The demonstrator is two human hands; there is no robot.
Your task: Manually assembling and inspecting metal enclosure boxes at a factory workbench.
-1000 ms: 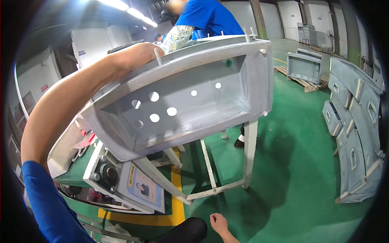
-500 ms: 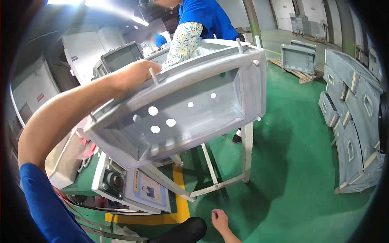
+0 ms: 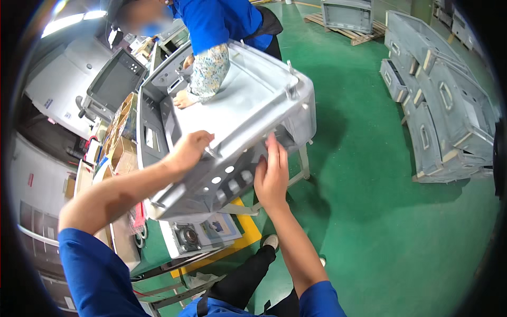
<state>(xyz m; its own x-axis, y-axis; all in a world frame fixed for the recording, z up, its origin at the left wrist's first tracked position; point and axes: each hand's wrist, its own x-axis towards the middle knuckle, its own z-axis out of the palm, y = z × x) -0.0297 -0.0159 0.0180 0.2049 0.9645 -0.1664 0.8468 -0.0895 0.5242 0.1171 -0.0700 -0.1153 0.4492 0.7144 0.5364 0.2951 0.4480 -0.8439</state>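
Note:
A large grey box-shaped enclosure (image 3: 248,134) lies open side up on a stand, with several round holes through its near side wall. My left hand (image 3: 186,153) is at the near rim, fingers curled together beside a small pale peg (image 3: 212,152); whatever they may pinch is hidden. My right hand (image 3: 272,177) reaches up against the near side wall, its fingers stretched out and holding nothing. Across from me, a co-worker in blue with a patterned sleeve (image 3: 210,71) reaches inside; a hand (image 3: 184,99) rests on the inner panel.
Several grey enclosures (image 3: 430,100) are stacked at the right, and another stands on a wooden pallet (image 3: 364,36) farther back. Cardboard boxes (image 3: 124,154) and a second enclosure (image 3: 113,79) are at the left. Beneath the near side is a white-framed device (image 3: 186,238). The floor (image 3: 364,227) is green.
My right hand has risen from low down to the enclosure's near wall. My left fingers now curl at the rim. My view has shifted, showing more of the inside and the co-worker's hand.

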